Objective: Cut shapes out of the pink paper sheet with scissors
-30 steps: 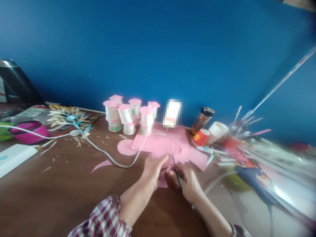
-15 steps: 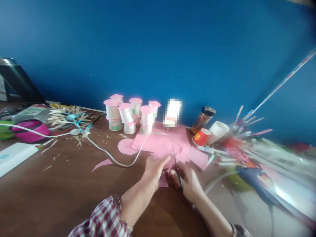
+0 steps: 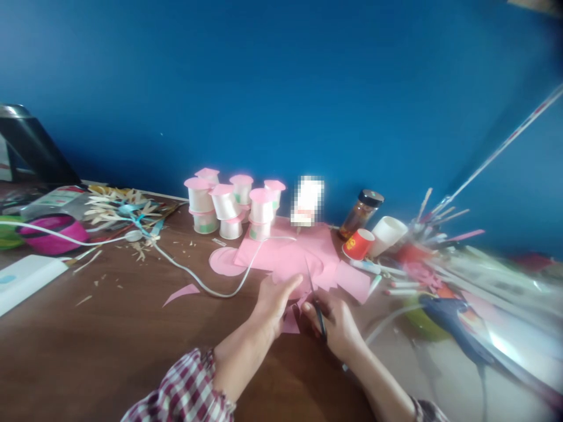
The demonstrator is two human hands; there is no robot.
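My left hand grips a piece of pink paper, its thumb lying on top. Close beside it, my right hand is closed around dark-handled scissors, whose blades point away from me at the right side of the paper. More pink sheets lie behind and under the held piece, so its outline is hard to make out. A small pink offcut shows between my wrists, and a curved pink scrap lies to the left.
Stacked white cups with pink paper tops stand near the blue wall. A white cable loops across the table. On the right are a red paper cup, a lidded jar and a blue glue gun. Wooden sticks lie left.
Almost nothing differs. The scissors and my right hand have shifted very slightly against the paper; my left hand stays in place.
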